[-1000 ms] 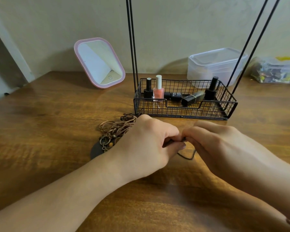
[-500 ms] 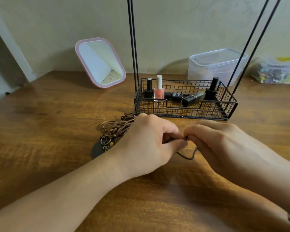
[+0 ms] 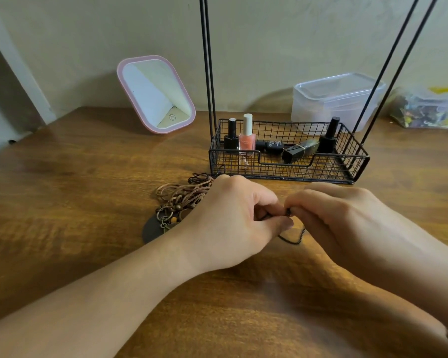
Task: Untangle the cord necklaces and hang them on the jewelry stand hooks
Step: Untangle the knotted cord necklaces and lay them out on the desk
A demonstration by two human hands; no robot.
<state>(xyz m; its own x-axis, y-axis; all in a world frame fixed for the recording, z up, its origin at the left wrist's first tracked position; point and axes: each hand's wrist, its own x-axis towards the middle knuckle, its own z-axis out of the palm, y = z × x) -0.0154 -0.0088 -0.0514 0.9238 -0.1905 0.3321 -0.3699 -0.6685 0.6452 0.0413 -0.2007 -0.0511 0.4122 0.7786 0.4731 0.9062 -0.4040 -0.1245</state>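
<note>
Home dressing table; vanity mirror [image 3: 155,94]; nail polish bottles [image 3: 247,136]

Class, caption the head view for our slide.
Both hands, left and right, pinch a dark cord beside tangled necklaces.

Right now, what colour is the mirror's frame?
Pink. The mirror leans near the wall, left of the wire basket; the head view shows it clearly.

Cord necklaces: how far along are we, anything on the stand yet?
Nothing looks hung: the black wire jewelry stand shows bare uprights, its hooks out of frame. In hand: left hand and right hand pinch a thin dark cord. Left: the brown cord necklaces still lie heaped on the wooden table.
</note>
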